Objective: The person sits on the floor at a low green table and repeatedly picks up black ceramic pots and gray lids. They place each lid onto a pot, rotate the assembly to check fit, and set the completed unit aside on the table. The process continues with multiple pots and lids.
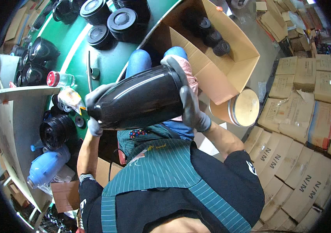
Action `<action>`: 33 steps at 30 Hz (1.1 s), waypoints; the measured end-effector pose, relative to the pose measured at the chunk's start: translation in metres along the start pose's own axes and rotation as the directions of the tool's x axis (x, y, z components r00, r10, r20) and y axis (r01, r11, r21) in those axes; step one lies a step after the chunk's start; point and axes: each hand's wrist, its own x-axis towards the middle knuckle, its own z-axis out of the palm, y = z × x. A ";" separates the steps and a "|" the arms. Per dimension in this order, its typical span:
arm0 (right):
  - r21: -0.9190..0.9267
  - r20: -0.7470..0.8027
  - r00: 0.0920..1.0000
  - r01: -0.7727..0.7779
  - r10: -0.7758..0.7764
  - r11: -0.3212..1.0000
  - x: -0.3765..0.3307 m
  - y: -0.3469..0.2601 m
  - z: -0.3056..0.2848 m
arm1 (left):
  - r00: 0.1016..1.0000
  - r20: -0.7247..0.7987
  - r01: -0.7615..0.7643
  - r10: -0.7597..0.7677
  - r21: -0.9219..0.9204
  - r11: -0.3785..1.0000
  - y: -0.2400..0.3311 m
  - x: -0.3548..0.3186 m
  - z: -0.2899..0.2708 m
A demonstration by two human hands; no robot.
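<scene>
Green desk [107, 62] fills the upper left of the frame, with an open cardboard box [227, 73] at upper right. At centre, you hold a glossy black jug body [138, 99] sideways, left hand [93, 112] fingers wrapping its narrow end, right hand [186, 97] fingers spread around its wide end.

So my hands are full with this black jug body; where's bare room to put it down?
Bare green belt lies between the black lids and the clear bottle. The open carton has free floor at its near end. The left shelf edge is crowded with parts.
</scene>
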 end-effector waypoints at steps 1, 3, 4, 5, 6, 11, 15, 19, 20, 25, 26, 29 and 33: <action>0.091 -0.042 0.996 -0.080 0.084 0.993 0.002 0.003 0.001 | 0.997 0.019 -0.081 0.079 0.110 0.991 0.020 0.011 -0.002; 0.224 -0.064 0.985 -0.144 0.162 0.964 -0.003 0.017 -0.002 | 0.961 0.125 -0.277 0.248 0.330 0.903 0.064 0.030 -0.005; 0.253 -0.052 0.987 -0.131 0.149 0.959 -0.006 0.028 -0.008 | 0.921 0.189 -0.389 0.341 0.415 0.822 0.081 0.038 -0.002; 0.288 -0.031 0.991 -0.117 0.132 0.950 -0.006 0.039 -0.013 | 0.921 0.208 -0.389 0.329 0.450 0.804 0.083 0.038 0.001; 0.482 -0.013 0.948 -0.272 0.317 0.833 -0.003 0.049 -0.018 | 0.921 0.227 -0.388 0.316 0.484 0.784 0.083 0.036 0.005; 0.198 -0.079 0.965 -0.229 0.248 0.953 0.009 0.055 -0.063 | 0.981 0.046 -0.190 0.190 0.455 0.870 0.084 0.032 0.041; -0.311 0.003 1.000 0.005 -0.004 0.950 0.005 0.064 -0.091 | 0.979 0.192 0.088 -0.070 -0.087 0.992 0.115 0.040 0.032; -0.427 0.027 0.998 0.060 -0.054 0.902 0.001 0.080 -0.091 | 0.975 0.146 -0.148 0.170 -0.148 0.978 0.129 0.031 0.042; -0.441 0.029 0.998 0.064 -0.057 0.895 0.002 0.082 -0.089 | 0.970 0.120 -0.196 0.209 -0.112 0.974 0.126 0.031 0.045; -0.488 0.017 0.998 0.060 -0.059 0.871 -0.003 0.090 -0.087 | 0.973 0.083 -0.210 0.214 -0.052 0.976 0.134 0.034 0.050; -0.502 0.009 0.998 0.061 -0.066 0.863 -0.004 0.092 -0.087 | 0.974 0.066 -0.211 0.215 -0.064 0.975 0.131 0.035 0.051; -0.543 -0.026 0.995 0.064 -0.093 0.837 -0.010 0.098 -0.088 | 0.972 -0.004 -0.233 0.234 -0.098 0.967 0.116 0.036 0.058; -0.696 -0.065 0.986 0.067 -0.156 0.714 -0.024 0.110 -0.091 | 0.965 -0.105 -0.252 0.240 -0.122 0.960 0.118 0.035 0.059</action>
